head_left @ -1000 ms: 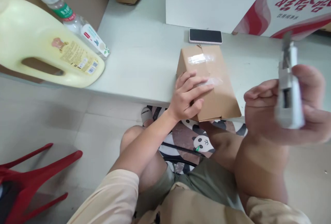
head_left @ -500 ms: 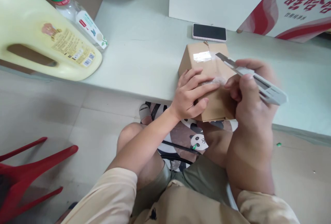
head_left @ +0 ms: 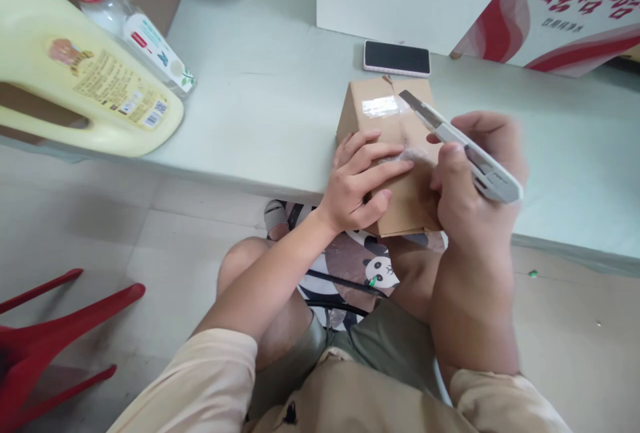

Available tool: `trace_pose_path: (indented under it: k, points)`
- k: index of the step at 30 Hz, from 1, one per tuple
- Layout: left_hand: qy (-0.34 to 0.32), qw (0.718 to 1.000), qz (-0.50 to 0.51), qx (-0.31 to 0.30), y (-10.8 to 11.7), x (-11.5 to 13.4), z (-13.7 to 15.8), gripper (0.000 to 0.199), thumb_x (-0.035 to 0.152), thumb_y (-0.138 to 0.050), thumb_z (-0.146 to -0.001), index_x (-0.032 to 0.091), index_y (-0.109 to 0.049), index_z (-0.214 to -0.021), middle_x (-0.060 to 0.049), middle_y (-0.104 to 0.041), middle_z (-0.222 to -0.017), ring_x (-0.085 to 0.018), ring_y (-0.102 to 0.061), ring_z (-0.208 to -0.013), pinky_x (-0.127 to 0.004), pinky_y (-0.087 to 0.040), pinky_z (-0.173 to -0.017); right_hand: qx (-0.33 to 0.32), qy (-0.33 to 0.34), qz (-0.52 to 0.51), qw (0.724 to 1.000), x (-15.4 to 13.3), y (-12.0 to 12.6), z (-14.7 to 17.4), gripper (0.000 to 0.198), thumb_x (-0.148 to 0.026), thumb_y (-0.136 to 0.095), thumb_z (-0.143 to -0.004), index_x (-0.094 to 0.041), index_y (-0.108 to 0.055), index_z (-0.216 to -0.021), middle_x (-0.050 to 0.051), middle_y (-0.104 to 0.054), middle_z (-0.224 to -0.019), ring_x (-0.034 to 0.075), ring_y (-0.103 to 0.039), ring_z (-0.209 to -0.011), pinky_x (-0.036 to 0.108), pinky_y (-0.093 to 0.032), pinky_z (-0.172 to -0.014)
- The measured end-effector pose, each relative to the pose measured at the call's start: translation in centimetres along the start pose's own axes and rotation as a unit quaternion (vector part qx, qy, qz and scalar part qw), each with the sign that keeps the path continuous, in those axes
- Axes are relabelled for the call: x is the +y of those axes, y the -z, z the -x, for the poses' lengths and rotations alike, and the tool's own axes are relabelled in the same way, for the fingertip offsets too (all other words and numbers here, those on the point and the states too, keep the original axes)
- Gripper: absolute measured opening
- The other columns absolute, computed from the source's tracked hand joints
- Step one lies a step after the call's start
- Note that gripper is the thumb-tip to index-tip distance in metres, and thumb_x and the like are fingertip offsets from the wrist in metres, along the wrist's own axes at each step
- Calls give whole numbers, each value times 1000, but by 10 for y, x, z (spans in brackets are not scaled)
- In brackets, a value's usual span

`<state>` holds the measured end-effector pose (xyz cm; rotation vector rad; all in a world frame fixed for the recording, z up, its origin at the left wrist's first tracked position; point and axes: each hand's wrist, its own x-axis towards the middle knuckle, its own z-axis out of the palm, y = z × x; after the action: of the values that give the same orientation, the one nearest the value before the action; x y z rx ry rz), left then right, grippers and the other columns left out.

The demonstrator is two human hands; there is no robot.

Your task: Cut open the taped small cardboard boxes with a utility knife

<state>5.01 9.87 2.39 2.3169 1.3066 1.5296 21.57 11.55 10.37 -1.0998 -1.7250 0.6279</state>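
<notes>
A small brown cardboard box [head_left: 400, 210] sits at the table's near edge, clear tape [head_left: 380, 106] shining across its far top. My left hand [head_left: 357, 183] holds the box from its left side, fingers laid over the top onto a crumpled strip of clear tape [head_left: 416, 154]. In my right hand [head_left: 473, 210] is a white utility knife [head_left: 493, 176], its blade out and pointing up-left. The blade tip appears over the box top beside the shiny tape; whether it touches cannot be made out. Part of the box's right side is hidden behind my right hand.
A phone [head_left: 397, 58] lies just beyond the box, before a large white-and-red carton [head_left: 390, 0]. On the left of the table [head_left: 260, 120] are a pale yellow jug [head_left: 100, 103] and a clear plastic bottle [head_left: 113, 10]. A red stool [head_left: 65, 316] stands on the floor.
The knife in my right hand has moved slightly left and toward the far end of the box top. My left hand stays on the box. The whole view has shifted a little.
</notes>
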Motion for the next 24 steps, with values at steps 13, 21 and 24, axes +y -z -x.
trace_pose_path:
  k: [13, 21, 24]
  points:
    - [-11, 999, 25, 27, -1, 1, -2, 48, 48, -33, -99, 25, -65, -127, -6, -67, -127, -28, -48, -136, -50, -39, -120, 35, -36, 30, 998, -13, -1, -1, 14, -23, -64, -85, -16, -70, -96, -5, -62, -62, 6, -52, -48, 19, -38, -45]
    - [13, 1000, -2, -12, -2, 0, 0, 49, 51, -30, -99, 25, -59, -128, -7, -66, -128, -28, -47, -139, -50, -34, -122, 87, -29, -122, 988, -10, -3, 3, 13, -14, -54, -68, -16, -62, -78, 1, -71, -88, 5, -52, -48, 24, -31, -42]
    - [10, 1000, 3, -10, -2, -1, 1, 47, 50, -32, -98, 26, -59, -128, -8, -66, -129, -28, -46, -140, -50, -33, -122, 110, -13, -107, 988, -9, -1, 5, 15, -16, -50, -63, -16, -59, -76, 1, -66, -83, 6, -50, -48, 26, -31, -45]
